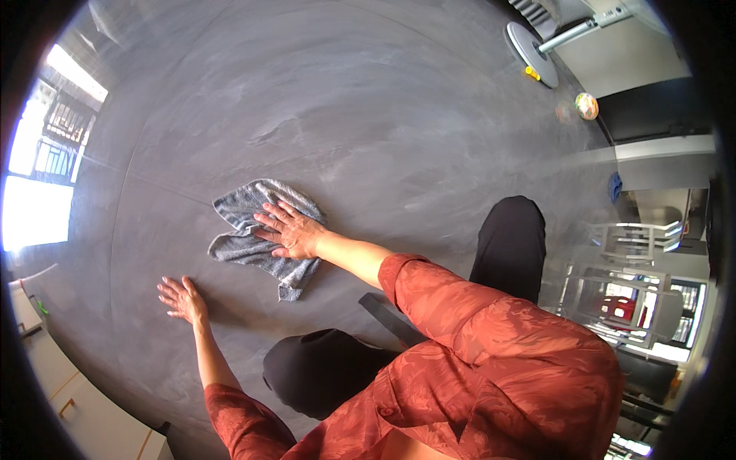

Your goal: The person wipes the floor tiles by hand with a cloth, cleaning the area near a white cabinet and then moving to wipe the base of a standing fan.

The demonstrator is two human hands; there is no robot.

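Note:
A grey textile cloth (pixel 244 201) lies rumpled on the smooth grey floor (pixel 356 144), with one corner trailing towards my knees. My right hand (pixel 293 231) rests palm down on top of it, fingers spread and not curled around the fabric. Below and to the left of the cloth, my left hand (pixel 184 300) is palm down at the bare floor, its fingers apart and holding nothing. Both arms are in rolled red patterned sleeves. My knees, in dark trousers, show below the cloth and to its right.
White drawer fronts (pixel 86 402) stand at the lower left. At the upper right are a round metal base (pixel 532 52) with a pole, a yellow object (pixel 532 73) and a patterned ball (pixel 587 106). Pale chairs (pixel 632 236) stand at the right; bright windows are at the left.

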